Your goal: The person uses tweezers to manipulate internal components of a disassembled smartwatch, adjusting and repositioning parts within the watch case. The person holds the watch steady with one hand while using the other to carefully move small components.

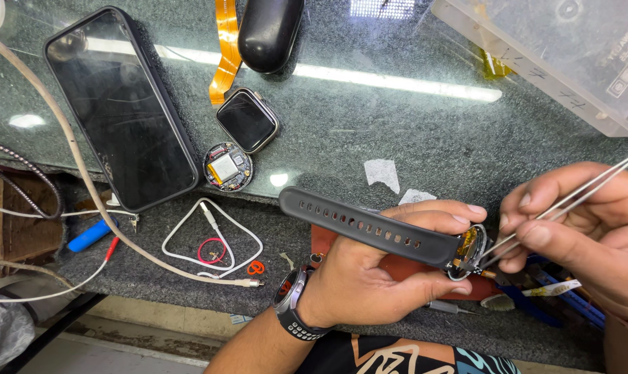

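Observation:
My left hand (379, 266) grips a round smartwatch (470, 251) by its case, its dark perforated strap (355, 221) sticking out to the left. The watch's back is open, with orange and gold parts showing inside. My right hand (584, 232) holds thin metal tweezers (556, 208), whose tips reach into the open watch case. A dark wristwatch sits on my left wrist (293, 301).
On the glass counter lie a black smartphone (120, 107), a square smartwatch screen (248, 121), a round watch module (228, 167), an orange flex cable (225, 48) and a black oval case (269, 31). A clear plastic box (563, 55) stands at the top right. White cables (210, 239) lie below.

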